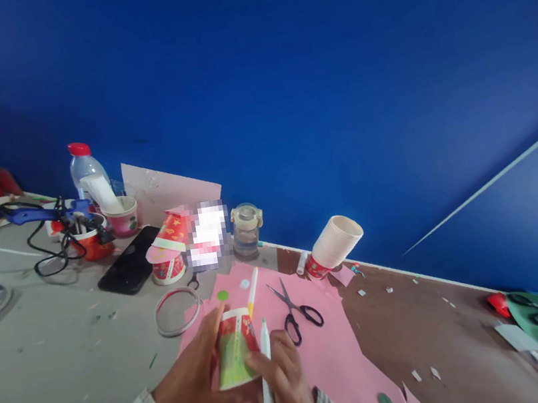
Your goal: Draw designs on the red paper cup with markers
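The left hand grasped a paper cup by its side, fingers curled around it, wide rim toward the person. The cup was red with a pale strip, and its lower part was green. The right hand was closed around a white marker, green tip pointing away from the person; its thumb overlapped the cup's edge, though contact could not be told. Both hands were above pink paper. Just beyond the cup lay a second marker, and to the right, scissors with parted blades. Left of the paper sat a tape ring. Farther back stood a clear jar, with a tilted cup stack to its right and a black phone well to its left.
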`<state>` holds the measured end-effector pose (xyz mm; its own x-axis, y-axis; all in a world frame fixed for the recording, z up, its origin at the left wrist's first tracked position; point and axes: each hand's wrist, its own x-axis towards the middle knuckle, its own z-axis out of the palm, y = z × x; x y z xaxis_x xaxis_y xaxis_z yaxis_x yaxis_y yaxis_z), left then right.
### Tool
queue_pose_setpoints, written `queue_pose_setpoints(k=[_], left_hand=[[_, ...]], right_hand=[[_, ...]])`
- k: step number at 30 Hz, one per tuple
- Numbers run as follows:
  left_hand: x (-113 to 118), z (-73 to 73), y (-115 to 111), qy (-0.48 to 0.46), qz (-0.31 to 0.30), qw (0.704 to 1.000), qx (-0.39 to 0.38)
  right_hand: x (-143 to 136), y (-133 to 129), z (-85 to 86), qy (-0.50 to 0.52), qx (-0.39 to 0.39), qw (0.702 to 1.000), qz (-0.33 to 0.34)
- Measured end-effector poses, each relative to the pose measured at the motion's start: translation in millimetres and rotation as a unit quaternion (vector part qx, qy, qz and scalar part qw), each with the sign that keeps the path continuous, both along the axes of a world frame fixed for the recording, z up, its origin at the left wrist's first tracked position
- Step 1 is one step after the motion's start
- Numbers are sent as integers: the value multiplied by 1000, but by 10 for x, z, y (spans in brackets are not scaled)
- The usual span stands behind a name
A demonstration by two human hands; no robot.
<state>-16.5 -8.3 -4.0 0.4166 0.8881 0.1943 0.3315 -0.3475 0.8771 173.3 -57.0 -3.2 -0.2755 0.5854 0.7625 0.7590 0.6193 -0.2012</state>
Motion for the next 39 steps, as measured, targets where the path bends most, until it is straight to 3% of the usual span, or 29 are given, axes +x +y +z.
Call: queue_pose_setpoints(k=[10, 14, 16, 20, 23, 27, 33, 39], left_hand=[[32, -38, 18, 91, 14, 983, 158], [45, -56, 17, 124, 34, 972, 197], [53, -60, 18, 136, 47, 966, 213], [84, -39, 24, 136, 77, 953, 258], [105, 3, 29, 131, 80, 952, 264], [103, 23, 40, 132, 72, 950, 274], [77, -13, 61, 143, 68, 948, 277], [74, -44, 61, 146, 57, 947, 281]], right_hand=[[-44, 10, 189, -33, -67, 991, 114], [-72, -9, 203, 138, -103, 977, 124], [-85, -14, 183, 283, -142, 941, 115], [-110, 16, 159, 524, -233, 805, 153], [-128, 54, 190, 614, -280, 715, 183], [-145, 73, 267, 676, -297, 656, 160], [-143, 47, 276, 673, -355, 624, 179], [-129, 50, 123, 643, -361, 660, 145]])
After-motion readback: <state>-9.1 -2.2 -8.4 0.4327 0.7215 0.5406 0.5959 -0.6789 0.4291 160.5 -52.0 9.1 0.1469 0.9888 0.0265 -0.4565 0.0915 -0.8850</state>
